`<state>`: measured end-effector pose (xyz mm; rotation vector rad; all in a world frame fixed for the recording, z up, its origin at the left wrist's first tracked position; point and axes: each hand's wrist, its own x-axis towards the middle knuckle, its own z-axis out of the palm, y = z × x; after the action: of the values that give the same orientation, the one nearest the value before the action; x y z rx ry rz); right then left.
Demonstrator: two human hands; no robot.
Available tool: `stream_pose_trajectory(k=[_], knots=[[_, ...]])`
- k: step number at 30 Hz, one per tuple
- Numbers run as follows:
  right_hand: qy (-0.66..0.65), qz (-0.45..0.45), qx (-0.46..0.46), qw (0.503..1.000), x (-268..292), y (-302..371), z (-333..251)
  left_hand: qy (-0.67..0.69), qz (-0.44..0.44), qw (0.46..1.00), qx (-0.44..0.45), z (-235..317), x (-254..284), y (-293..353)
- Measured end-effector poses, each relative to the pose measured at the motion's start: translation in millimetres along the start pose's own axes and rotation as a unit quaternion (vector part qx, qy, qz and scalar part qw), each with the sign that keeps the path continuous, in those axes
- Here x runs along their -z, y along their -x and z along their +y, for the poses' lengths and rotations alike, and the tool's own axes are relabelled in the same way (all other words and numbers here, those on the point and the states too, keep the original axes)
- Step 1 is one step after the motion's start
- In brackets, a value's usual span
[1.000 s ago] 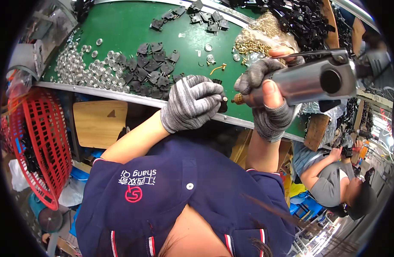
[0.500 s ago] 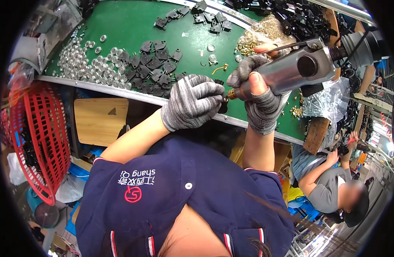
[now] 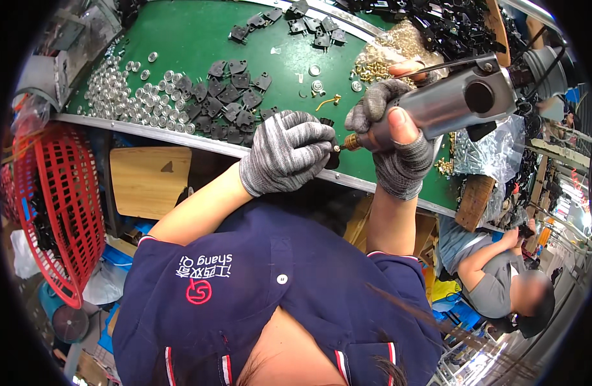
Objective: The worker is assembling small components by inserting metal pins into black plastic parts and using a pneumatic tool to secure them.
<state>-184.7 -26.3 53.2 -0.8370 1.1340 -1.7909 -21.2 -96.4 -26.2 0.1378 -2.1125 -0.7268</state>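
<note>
1. Left hand (image 3: pixel 286 151): we wear a grey knit glove. The fingers are curled tight into a near fist around a small black part (image 3: pixel 330 156), most of which the glove hides. The hand sits at centre frame, over the near metal edge of the green bench (image 3: pixel 199 38).

2. Right hand (image 3: pixel 393 145): also gloved, with the fingers wrapped firmly around the body of a grey powered screwdriver (image 3: pixel 460 100) and the bare thumb tip pressed flat along its barrel. The tool runs from upper right toward centre.

3. Tool tip: the brass-coloured bit holder (image 3: pixel 351 141) points left and meets the black part held in the left hand. We cannot tell whether a screw is seated on it.

4. Work in hand: we judge that one fastening is under way, with the tool engaged on the held piece.

5. Stock on the bench:
   - a spread of flat black plates (image 3: pixel 228 103) at upper centre-left;
   - a field of small silver round pieces (image 3: pixel 119 96) at upper left;
   - a heap of brass screws (image 3: pixel 373 67) at upper centre-right.

6. Progress: we judge that much remains, since many loose plates and round pieces lie unassembled. No stack of finished pieces can be identified.

7. Surroundings: a red mesh basket (image 3: pixel 58 206) stands at lower left; another person (image 3: pixel 495 283) sits at lower right.
</note>
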Motion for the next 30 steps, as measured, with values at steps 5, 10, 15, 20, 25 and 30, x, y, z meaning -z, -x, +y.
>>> stream_pose_trajectory(k=[5, 10, 15, 20, 25, 30], knots=[[-0.036, 0.018, 0.013, 0.999, 0, 5, 13, -0.001, -0.009, 1.000, -0.004, -1, 1, -1], [0.031, 0.012, 0.022, 0.999, 15, 4, 20, 0.004, -0.002, 1.000, -0.004, -1, 1, 0], [-0.006, 0.016, -0.017, 1.000, 10, 3, 11, 0.004, -0.009, 1.000, -0.001, -2, 0, 1], [-0.013, 0.014, -0.015, 1.000, 7, 1, 10, 0.005, -0.007, 1.000, -0.001, -1, 0, 2], [-0.058, -0.002, 0.008, 0.998, 13, 1, 17, 0.003, -0.008, 1.000, 0.015, 1, 0, 0], [-0.036, -0.023, 0.003, 0.999, 11, 6, 14, 0.008, -0.013, 1.000, 0.001, -3, 1, 1]])
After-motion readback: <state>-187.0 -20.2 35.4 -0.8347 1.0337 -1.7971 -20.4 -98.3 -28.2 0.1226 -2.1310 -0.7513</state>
